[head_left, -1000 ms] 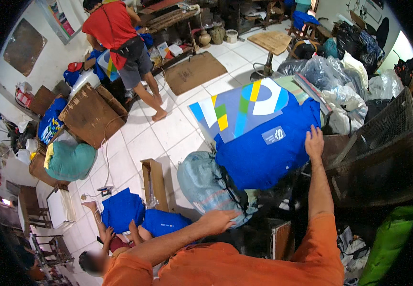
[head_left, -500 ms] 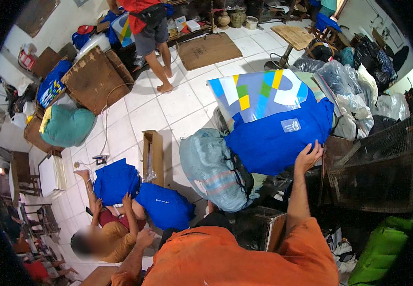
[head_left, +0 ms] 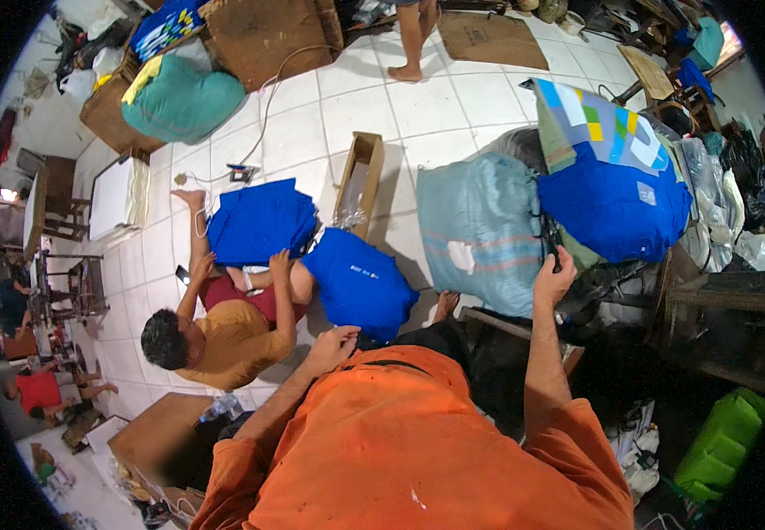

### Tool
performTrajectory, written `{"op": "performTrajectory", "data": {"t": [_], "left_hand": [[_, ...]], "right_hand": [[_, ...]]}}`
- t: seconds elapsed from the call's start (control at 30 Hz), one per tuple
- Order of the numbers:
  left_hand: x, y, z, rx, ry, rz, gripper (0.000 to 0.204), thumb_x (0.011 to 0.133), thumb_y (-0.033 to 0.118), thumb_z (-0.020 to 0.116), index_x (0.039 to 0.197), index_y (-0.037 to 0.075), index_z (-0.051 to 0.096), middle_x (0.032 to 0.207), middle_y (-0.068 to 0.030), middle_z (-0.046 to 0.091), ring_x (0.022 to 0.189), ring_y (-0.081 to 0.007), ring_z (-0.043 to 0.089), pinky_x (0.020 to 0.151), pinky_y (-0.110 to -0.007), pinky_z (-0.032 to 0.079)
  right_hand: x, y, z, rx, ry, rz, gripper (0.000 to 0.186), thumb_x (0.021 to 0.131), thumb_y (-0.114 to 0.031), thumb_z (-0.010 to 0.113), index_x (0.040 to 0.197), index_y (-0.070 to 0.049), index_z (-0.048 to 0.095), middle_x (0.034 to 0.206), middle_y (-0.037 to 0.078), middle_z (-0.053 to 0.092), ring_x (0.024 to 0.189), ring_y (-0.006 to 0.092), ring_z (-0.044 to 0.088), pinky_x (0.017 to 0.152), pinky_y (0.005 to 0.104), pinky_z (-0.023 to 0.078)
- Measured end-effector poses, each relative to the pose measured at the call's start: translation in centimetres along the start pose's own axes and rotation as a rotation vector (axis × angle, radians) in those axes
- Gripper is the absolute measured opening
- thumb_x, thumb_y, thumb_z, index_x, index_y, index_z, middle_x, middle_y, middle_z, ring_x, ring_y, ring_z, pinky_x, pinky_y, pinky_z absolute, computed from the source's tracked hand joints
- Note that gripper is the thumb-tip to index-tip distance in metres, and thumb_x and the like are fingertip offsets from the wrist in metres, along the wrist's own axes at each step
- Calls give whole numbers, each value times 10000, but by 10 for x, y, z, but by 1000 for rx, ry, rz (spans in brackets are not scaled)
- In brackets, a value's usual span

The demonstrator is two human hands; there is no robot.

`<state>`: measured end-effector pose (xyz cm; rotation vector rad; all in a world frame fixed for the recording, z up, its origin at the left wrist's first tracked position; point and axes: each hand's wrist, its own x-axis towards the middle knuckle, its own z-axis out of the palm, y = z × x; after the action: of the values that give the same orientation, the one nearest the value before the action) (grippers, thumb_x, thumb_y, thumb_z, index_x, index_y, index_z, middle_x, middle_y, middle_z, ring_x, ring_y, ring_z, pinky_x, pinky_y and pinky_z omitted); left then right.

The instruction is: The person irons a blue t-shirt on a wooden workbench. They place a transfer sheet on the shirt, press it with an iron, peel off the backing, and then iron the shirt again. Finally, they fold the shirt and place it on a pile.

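My right hand [head_left: 555, 279] has its fingers closed at the tied end of a pale blue-green sack [head_left: 484, 225], against a dark strip; what they hold, if anything, I cannot make out. Just beyond lies a stack of blue shirts [head_left: 608, 208] with a colourful printed sheet [head_left: 599, 124] at its far end. My left hand [head_left: 334, 349] is low in front of my body, fingers curled, close to a blue shirt pile [head_left: 360, 281]; its grip is partly hidden. A seated person in a mustard shirt [head_left: 236, 344] touches another blue shirt pile [head_left: 263, 221].
An open cardboard box [head_left: 360, 181] and an iron [head_left: 241, 173] with a cord stand on the tiled floor. A green stuffed bundle [head_left: 183, 99] sits far left. Plastic-wrapped bags and a dark wooden frame [head_left: 723, 305] crowd the right; a bright green bundle [head_left: 723, 446] lies near right.
My view has shifted left and down. My right hand has left the blue shirt stack for the sack's tied end. My left hand now shows beside the nearer blue pile.
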<state>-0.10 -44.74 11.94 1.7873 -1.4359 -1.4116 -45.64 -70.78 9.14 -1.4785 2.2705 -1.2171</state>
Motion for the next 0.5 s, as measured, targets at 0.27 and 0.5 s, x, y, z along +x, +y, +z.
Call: {"op": "performTrajectory", "data": {"t": [0.27, 0.5], "left_hand": [[-199, -185, -66, 443, 63, -507, 351, 903, 189, 580, 1198, 70, 731, 1053, -252, 746, 988, -440, 720, 909, -517, 574], [-320, -227, -20, 298, -88, -732, 287, 910, 248, 601, 1023, 48, 773, 992, -243, 757, 913, -433, 744, 817, -532, 603]], "right_hand": [[-217, 19, 32, 30, -530, 162, 238, 931, -84, 713, 1163, -49, 754, 1059, 83, 747, 957, 195, 695, 897, 331, 542], [-292, 51, 121, -74, -1062, 214, 233, 875, -241, 800, 1031, -69, 800, 987, 134, 788, 925, 287, 756, 838, 375, 582]]}}
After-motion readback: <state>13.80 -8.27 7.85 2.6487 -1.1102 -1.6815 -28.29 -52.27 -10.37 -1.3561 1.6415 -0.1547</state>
